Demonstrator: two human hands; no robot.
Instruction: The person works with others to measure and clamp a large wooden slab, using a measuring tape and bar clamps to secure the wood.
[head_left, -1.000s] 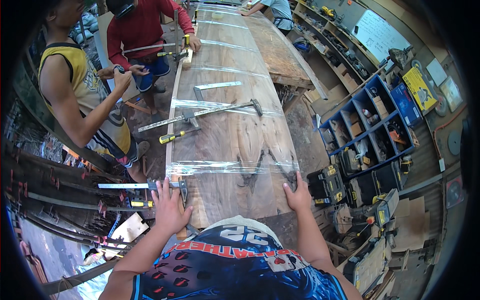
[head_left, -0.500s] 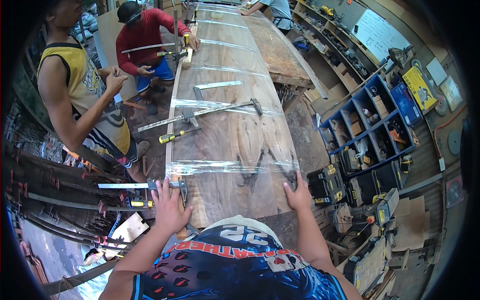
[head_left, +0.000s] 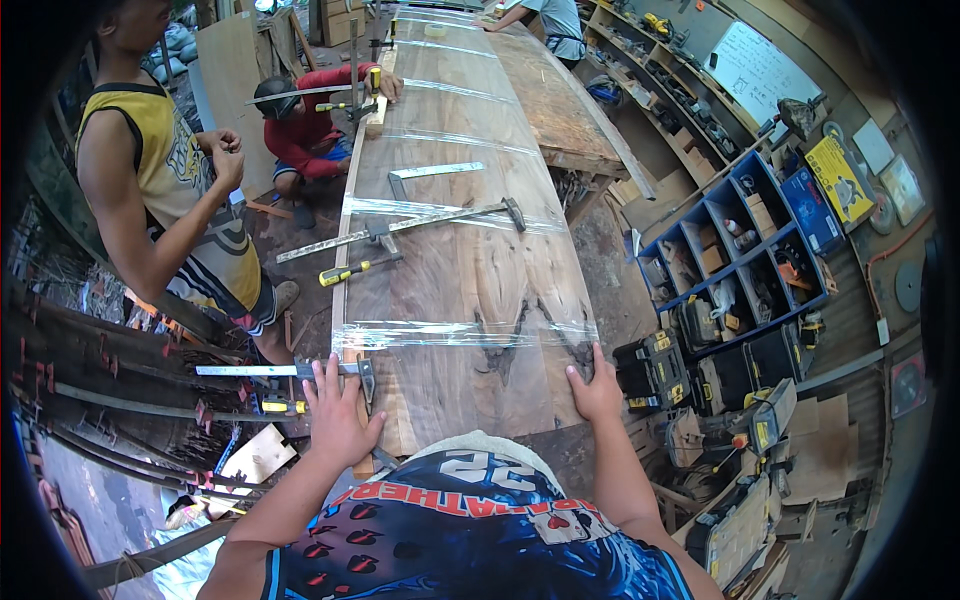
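Observation:
A long wooden slab [head_left: 430, 280] stretches away from me, bound across with several bands of clear plastic wrap. My left hand [head_left: 342, 415] lies with fingers spread on its near left corner, beside a bar clamp [head_left: 368, 380] fixed at the edge. At the near right edge, my right hand [head_left: 597, 390] grips the slab, thumb on top; its other fingers are partly hidden. A loose bar clamp [head_left: 430, 220] with a yellow-and-black handle [head_left: 345, 273] lies across the slab. Beyond it rests a metal try square [head_left: 435, 172].
A person in a yellow jersey [head_left: 130, 180] stands at left; one in red [head_left: 310, 130] crouches by the slab. Another person [head_left: 555, 25] leans over a workbench [head_left: 570, 130] at far right. Blue shelving [head_left: 735, 255] and tool cases [head_left: 650, 370] line the right; clamp bars [head_left: 130, 400] fill the left.
The person in red has bent lower beside the slab, head dropping behind the clamp bar. The standing person's hands have shifted slightly. My own hands stay in place.

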